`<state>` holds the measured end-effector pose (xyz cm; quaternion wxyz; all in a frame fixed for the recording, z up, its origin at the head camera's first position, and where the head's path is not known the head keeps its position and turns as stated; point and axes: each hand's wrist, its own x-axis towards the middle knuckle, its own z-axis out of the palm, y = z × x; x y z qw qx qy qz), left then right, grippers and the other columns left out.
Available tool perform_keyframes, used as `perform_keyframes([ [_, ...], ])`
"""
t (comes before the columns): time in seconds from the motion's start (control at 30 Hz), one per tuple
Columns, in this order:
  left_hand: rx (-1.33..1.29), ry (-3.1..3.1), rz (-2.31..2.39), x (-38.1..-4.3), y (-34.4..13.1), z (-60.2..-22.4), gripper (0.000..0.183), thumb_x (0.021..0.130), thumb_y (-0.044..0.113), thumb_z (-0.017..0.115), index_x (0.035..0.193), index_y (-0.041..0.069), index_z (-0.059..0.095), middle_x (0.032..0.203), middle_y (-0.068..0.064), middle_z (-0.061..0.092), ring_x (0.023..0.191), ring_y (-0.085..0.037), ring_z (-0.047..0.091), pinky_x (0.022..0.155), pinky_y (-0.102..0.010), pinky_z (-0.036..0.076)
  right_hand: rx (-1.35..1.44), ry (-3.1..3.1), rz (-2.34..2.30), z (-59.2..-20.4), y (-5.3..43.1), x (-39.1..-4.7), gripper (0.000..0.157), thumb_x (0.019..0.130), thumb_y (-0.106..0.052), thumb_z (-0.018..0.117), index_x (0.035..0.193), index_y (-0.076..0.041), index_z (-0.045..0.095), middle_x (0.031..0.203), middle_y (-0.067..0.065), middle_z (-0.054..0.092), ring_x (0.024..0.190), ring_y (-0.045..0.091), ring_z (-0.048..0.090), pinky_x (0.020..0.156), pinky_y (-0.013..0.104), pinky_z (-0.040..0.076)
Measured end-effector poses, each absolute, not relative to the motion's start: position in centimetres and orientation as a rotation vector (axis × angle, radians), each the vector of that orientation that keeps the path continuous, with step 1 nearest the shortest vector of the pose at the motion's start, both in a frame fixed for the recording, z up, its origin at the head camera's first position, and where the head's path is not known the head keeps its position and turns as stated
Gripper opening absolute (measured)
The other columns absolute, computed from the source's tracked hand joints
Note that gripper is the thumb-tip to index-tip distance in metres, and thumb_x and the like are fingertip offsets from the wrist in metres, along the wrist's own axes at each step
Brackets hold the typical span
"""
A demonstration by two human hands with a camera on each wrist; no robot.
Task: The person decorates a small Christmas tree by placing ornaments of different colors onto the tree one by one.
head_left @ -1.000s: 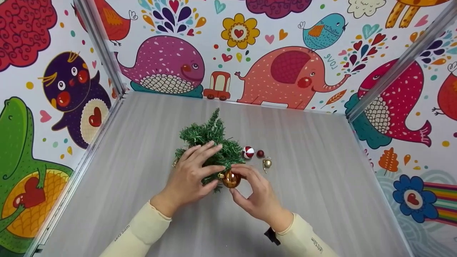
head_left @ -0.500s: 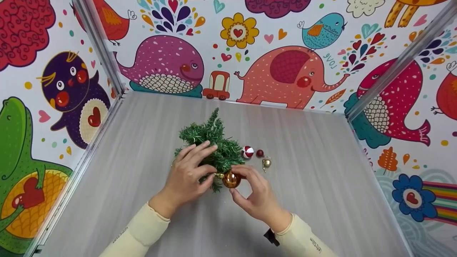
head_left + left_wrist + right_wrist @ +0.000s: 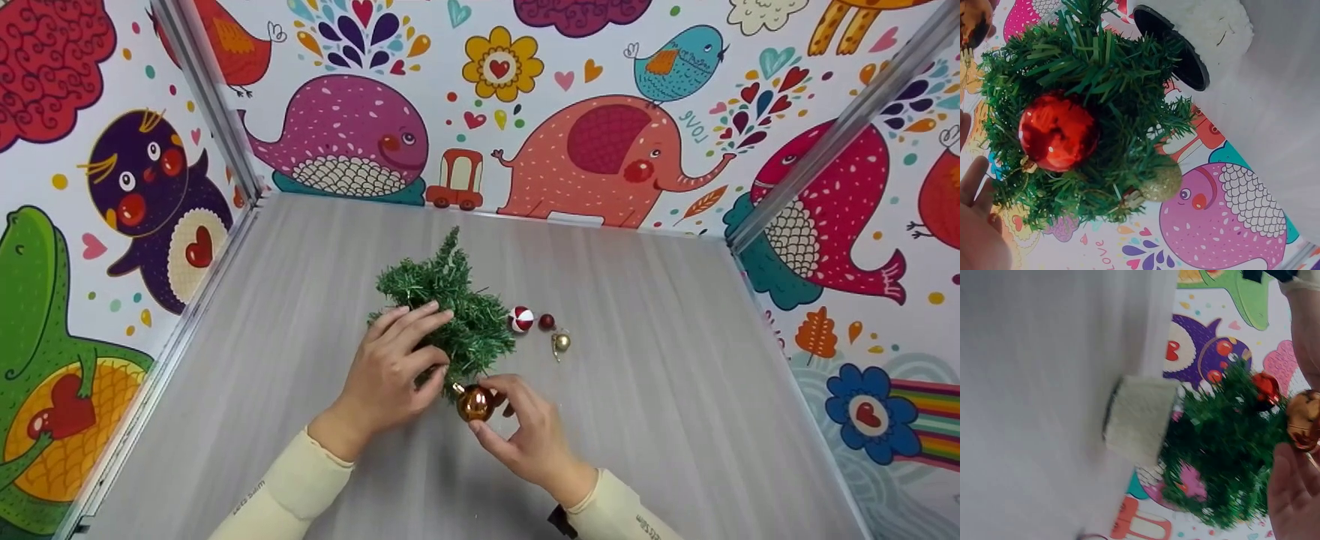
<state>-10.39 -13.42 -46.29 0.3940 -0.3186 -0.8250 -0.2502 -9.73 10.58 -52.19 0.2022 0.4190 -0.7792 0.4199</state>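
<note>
Amber bauble [image 3: 475,403] sits in a light fingertip hold at the green tree's [image 3: 476,322] lower edge, and a slip looks the likeliest trouble

The right hand's [image 3: 532,439] fingers are clamped on the bauble, thumb below and index above. The left hand [image 3: 390,375] lies at the tree with outer fingers extended over the branches; its thumb and index are close together, but whether they pinch anything cannot be told.

The bauble is glossy and round, so too weak a squeeze could let it drop to the worktop [image 3: 660,337] and roll. Its gold cap [image 3: 457,388] faces the branches and might snag there. A hard push could rock the tree or jolt the red bauble [image 3: 1058,132] and gold glitter bauble [image 3: 1161,179] among the greenery. A stray sweep might scatter the striped ball [image 3: 521,319] beside the tree.

No container is plain to see; whether the tree's white base [image 3: 1141,419] is hollow cannot be told
</note>
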Motion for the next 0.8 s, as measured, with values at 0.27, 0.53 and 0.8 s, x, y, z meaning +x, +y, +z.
perform_keyframes([
  [0.27,-0.816,-2.191,-0.585,-10.2,-13.3,-46.5,0.003,0.075,0.017,0.074,0.074,0.016,0.071,0.135,-0.008,0.061,0.132,-0.028,0.05,0.108,-0.05,0.034,1.131,-2.284,1.25,-53.5,10.1,-10.1,0.046,0.088,-0.016,0.073,0.13,-0.007,0.057,0.123,-0.003,0.062,0.096,0.013,0.063,0.068,0.027,0.055],
  [0.53,-0.814,-2.225,-0.565,-10.1,-13.2,-46.8,0.005,0.077,0.017,0.07,0.072,0.016,0.07,0.137,-0.007,0.06,0.134,-0.027,0.048,0.112,-0.045,0.03,1.099,-2.372,1.267,-53.4,9.7,-10.1,0.047,0.087,-0.011,0.072,0.131,-0.009,0.054,0.123,0.001,0.061,0.107,0.015,0.062,0.076,0.033,0.057],
  [0.8,-0.812,-2.22,-0.553,-10.2,-13.2,-46.9,0.006,0.077,0.017,0.07,0.072,0.016,0.07,0.137,-0.007,0.06,0.134,-0.027,0.047,0.111,-0.045,0.03,1.003,-2.138,0.976,-52.2,9.0,-10.3,0.029,0.081,-0.015,0.078,0.109,-0.013,0.068,0.099,-0.006,0.063,0.082,0.009,0.061,0.063,0.021,0.051],
])
